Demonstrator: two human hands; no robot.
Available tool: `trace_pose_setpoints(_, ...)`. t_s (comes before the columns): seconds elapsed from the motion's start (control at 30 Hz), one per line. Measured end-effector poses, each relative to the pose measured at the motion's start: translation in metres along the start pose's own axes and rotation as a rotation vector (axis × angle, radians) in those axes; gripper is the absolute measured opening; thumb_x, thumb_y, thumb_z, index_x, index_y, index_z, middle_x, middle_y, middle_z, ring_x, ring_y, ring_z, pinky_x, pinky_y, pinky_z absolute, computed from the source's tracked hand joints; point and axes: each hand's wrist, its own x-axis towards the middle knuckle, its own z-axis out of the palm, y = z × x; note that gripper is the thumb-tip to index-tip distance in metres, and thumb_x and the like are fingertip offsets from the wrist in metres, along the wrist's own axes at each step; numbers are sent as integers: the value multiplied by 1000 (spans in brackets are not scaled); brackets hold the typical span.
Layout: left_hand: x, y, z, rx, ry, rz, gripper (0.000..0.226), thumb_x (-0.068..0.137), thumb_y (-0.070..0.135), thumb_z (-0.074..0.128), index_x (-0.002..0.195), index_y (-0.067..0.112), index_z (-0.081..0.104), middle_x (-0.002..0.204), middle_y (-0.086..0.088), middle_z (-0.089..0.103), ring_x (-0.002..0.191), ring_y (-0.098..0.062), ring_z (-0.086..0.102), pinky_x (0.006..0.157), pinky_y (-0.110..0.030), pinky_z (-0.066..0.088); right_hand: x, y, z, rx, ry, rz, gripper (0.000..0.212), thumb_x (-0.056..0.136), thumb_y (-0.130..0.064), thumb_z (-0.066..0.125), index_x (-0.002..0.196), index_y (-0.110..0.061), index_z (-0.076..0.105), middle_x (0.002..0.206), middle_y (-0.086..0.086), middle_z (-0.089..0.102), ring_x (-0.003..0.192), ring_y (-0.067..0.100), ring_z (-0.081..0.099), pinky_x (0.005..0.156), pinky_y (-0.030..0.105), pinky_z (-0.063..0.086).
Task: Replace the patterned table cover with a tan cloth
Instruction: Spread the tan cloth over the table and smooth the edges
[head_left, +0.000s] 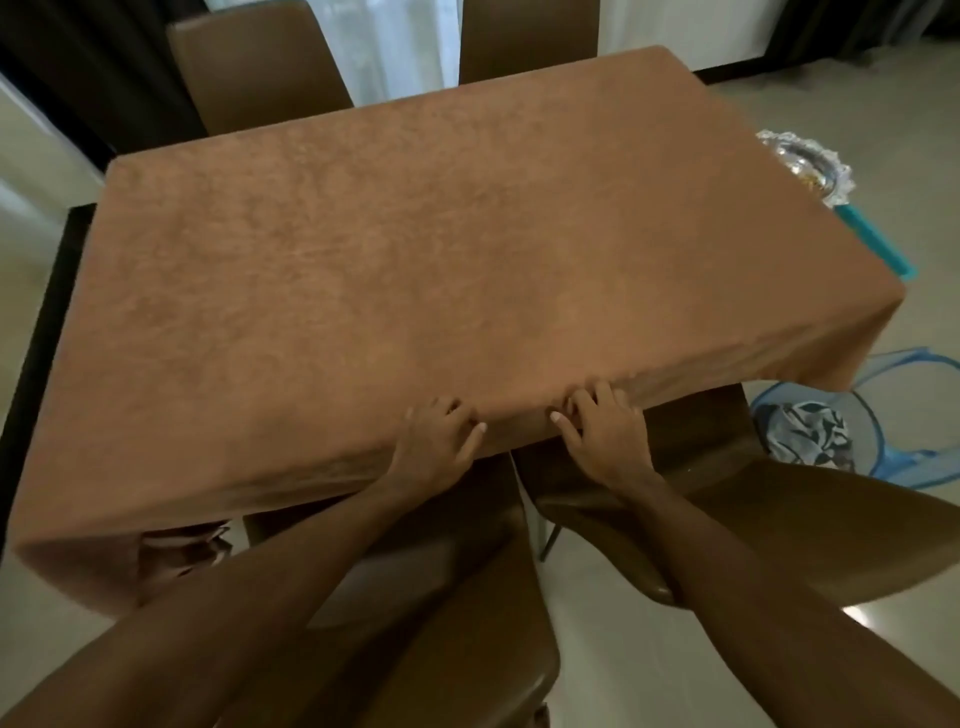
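The tan cloth (415, 249) is lying spread over the whole top of the table (49, 312). It is hanging down over the near side, the right end and the near left corner, while a dark strip of the table itself is showing along the left end. The person is leaning in from the near side with both bare arms stretched out, and the 2 hands are working close together at the middle of that edge. The left hand (439, 441) is gripping the cloth right where it is folding over the rim, its fingers curling down into the fabric and its thumb pointing toward the other hand. The right hand (605, 434) is just beside it, its fingers likewise bending and bunching the cloth at the rim, where small wrinkles are gathering around the fingertips. Elsewhere the top of the cloth is lying flat and smooth. The patterned table cover (808, 434) is sitting crumpled inside a blue mesh basket (935, 470) on the pale floor (909, 130), off the table's near right corner and well apart from both hands. A brown left near chair (467, 597) and a right near chair (779, 519) are standing under the person's arms. 2 far chairs (260, 67) are standing across the table in front of a pale curtain (395, 47). Beyond the right end, a silver tray (802, 163) with a frilled rim is resting beside something teal (872, 241) that I cannot make out, both partly hidden by the cloth.
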Motion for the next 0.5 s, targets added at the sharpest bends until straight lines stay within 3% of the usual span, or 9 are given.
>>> trace_pose_setpoints(0.1, 23, 0, 0, -102, 84, -152, 19, 95, 36, 56, 103, 21, 65, 104, 0, 60, 97, -21, 54, 82, -37, 40, 13, 2, -8, 28, 60, -75, 30, 101, -48, 48, 113, -23, 59, 116, 3, 53, 109, 23, 51, 91, 44, 45)
trace_pose_setpoints(0.2, 56, -12, 2, -111, 76, -221, 37, 95, 41, 50, 122, 18, 62, 126, -4, 60, 118, -25, 54, 100, -44, 41, 50, -18, -16, 75, 37, -157, 33, 101, -47, 48, 122, -25, 61, 132, 2, 55, 125, 22, 49, 102, 45, 40)
trace_pose_setpoints(0.33, 115, -45, 5, -16, -55, -240, 67, 95, 52, 36, 150, 13, 40, 158, -10, 36, 148, -29, 27, 119, -53, 22, 112, -44, -8, 32, -49, -229, 46, 100, -53, 44, 136, -26, 54, 152, 5, 44, 143, 29, 36, 115, 53, 26)
trace_pose_setpoints(0.5, 201, -91, 8, 42, -40, -466, 66, 99, 53, 39, 155, 19, 29, 164, -11, 21, 151, -37, 13, 120, -59, 10, 180, -16, 4, 35, -118, -195, 55, 102, -59, 33, 149, -30, 40, 167, 6, 21, 154, 30, 14, 120, 62, 6)
